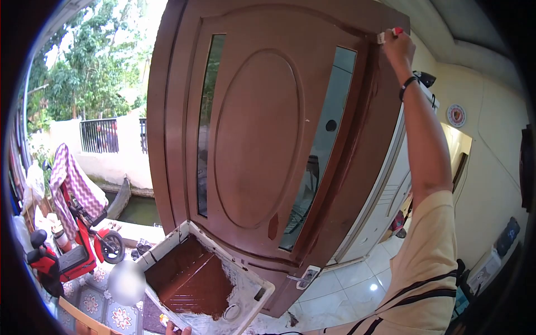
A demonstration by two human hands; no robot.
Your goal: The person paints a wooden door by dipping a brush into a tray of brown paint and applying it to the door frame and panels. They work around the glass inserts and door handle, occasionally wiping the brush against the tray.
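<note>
My right hand (pixel 398 49), raised high with the arm stretched out, is closed on a paintbrush (pixel 383 38) with a red end showing. The brush touches the upper right of a brown panelled door (pixel 254 139), where wet-looking darker paint runs along the moulding. Low in the view, the fingers of my left hand (pixel 177 330) curl at the near rim of a white paint tray (pixel 254 304); most of that hand is cut off. Glossy reddish-brown paint (pixel 192 276) covers much of the tray's inside. Beside the fingers shows a small yellow and white thing I cannot identify.
The door has two narrow glass panes (pixel 329 123) and a metal handle (pixel 304 277). A red motorbike (pixel 78 259) with a striped cloth (pixel 75 187) stands at left on patterned tiles. Behind the door are a white door (pixel 374 209) and pale floor tiles (pixel 343 282).
</note>
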